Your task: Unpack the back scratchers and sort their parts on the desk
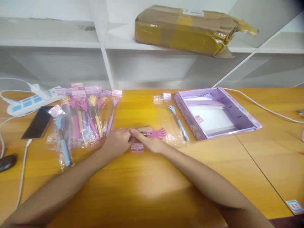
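My left hand (118, 141) and my right hand (149, 139) meet near the middle of the table, both closed around a pink hand-shaped scratcher (158, 133). Its pink fingers and part of the metal rod stick out to the right, while the handle is mostly hidden by my hands. Just below them lies a small printed card (137, 148). To the right, a blue scratcher (181, 126) rests on clear plastic bags with card tops. On the left, several bagged scratchers (90, 117) in pink, yellow, purple and blue lie in a group.
An open purple box (242, 123) sits at the right with a purple scratcher inside. A power strip (33, 100), phone (38, 123) and black mouse (8, 162) are at the left. A taped carton (182, 28) lies on the shelf behind.
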`<state>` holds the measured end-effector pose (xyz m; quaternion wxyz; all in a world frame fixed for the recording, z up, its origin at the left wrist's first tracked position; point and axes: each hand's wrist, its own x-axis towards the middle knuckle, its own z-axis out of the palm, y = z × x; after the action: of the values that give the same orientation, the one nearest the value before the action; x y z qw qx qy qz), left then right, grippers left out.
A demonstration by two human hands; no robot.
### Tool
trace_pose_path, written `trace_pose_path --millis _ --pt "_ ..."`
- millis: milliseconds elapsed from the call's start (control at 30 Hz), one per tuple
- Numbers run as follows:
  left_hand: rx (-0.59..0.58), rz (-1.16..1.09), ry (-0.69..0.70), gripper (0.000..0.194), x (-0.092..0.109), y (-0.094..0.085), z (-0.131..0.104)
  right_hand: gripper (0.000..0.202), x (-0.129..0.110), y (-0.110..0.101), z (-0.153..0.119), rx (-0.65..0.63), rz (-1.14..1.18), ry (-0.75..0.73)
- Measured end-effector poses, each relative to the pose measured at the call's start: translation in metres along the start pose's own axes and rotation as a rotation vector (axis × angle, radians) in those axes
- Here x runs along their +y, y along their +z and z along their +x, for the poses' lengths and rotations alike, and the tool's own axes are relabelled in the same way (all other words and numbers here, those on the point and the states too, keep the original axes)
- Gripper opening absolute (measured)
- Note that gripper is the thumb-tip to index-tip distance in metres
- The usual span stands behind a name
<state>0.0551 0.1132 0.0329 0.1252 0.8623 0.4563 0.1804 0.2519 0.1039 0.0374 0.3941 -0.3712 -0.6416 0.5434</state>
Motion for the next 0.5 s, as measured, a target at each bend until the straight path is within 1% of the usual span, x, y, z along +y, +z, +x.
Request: trace_pose_path --millis 100,167,233,300,367,433,500 --pt "-0.001 0.172 0.102 0.023 -0.012 0.005 0.000 0.056 0.013 0.014 -0.002 0.011 0.011 0.025" --pt "-0.017 0.243 0.157 0.023 -0.020 0.005 0.000 0.057 0.018 0.020 -0.003 0.067 -0.007 0.013" --pt "-0.003 0.285 0.214 0.022 -0.028 0.003 0.003 0.058 0.019 0.023 -0.002 0.130 0.003 0.010" --pt "0.039 0.310 0.271 0.024 -0.036 -0.001 0.007 0.060 0.018 0.026 -0.002 0.174 0.037 0.013" --pt "0.111 0.339 0.335 0.028 -0.041 -0.006 0.011 0.062 0.016 0.027 -0.002 0.188 0.063 0.007" --pt "0.193 0.382 0.420 0.035 -0.044 -0.010 0.014 0.063 0.015 0.028 -0.002 0.184 0.058 -0.010" --pt "0.250 0.425 0.492 0.040 -0.043 -0.013 0.017 0.062 0.015 0.030 -0.004 0.179 0.037 -0.025"
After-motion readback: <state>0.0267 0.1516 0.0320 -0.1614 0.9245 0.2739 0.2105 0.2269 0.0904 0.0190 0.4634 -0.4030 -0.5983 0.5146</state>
